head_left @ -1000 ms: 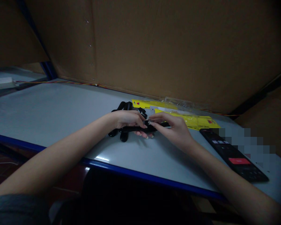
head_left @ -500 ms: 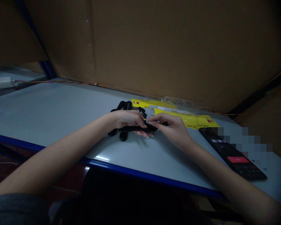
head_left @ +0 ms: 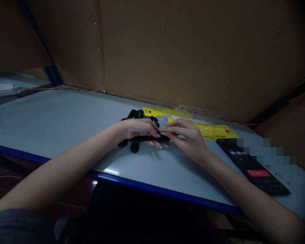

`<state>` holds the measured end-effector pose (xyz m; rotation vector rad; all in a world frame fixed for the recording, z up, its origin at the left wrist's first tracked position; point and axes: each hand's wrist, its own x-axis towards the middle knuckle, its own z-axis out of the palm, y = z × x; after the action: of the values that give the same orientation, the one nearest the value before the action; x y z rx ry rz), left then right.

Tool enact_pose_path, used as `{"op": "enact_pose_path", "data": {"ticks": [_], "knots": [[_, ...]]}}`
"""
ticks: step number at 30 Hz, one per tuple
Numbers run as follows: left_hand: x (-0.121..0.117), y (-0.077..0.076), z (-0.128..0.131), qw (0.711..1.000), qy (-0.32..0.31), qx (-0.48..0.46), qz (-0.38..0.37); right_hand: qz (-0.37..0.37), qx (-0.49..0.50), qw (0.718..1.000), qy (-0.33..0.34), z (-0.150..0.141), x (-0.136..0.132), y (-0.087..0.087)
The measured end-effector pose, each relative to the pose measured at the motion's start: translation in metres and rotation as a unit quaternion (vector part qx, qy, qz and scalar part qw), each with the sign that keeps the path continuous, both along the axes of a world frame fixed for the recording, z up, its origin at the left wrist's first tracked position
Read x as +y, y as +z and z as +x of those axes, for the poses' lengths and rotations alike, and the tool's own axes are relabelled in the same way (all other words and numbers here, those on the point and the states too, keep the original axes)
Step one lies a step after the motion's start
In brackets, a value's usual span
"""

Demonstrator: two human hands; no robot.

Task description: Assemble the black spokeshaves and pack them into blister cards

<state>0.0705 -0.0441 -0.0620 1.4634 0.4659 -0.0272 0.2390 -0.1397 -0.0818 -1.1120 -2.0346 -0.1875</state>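
My left hand point(head_left: 142, 126) is closed around a long black handle-like piece point(head_left: 143, 139), held level just above the table. The thumb presses near its right end, and the other fingertips show underneath. My right hand point(head_left: 189, 135) meets it at that end, thumb and forefinger pinched by a small dark, shiny part point(head_left: 159, 132). Whether that part is fixed to the piece I cannot tell. More black rounded handles point(head_left: 134, 147) lie on the table beside and behind my left wrist, partly hidden by it. A small black part point(head_left: 154, 120) sits just beyond my left fingers.
Yellow printed cards point(head_left: 216, 132) and crumpled clear plastic point(head_left: 193, 110) lie behind my right hand. A black phone point(head_left: 244, 162) with a lit screen rests on the grey table point(head_left: 66, 115) at right. A brown panel point(head_left: 167, 51) rises behind, with a thin red-yellow cable along its foot.
My right hand has shifted slightly, its fingers curling differently near the end of the black piece. My left hand keeps its hold almost unmoved.
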Motion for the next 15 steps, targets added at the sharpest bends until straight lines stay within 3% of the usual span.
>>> {"op": "enact_pose_path", "data": {"ticks": [9, 15], "knots": [[-0.0024, -0.0021, 0.0022, 1.0, 0.021, 0.011, 0.001, -0.002, -0.048, 0.998, -0.03, -0.0045, -0.0018, -0.0007], [-0.0075, 0.0002, 0.0044, 0.999, 0.037, 0.03, 0.013, -0.003, -0.133, 0.99, -0.039, -0.0029, -0.0016, 0.0]]}}
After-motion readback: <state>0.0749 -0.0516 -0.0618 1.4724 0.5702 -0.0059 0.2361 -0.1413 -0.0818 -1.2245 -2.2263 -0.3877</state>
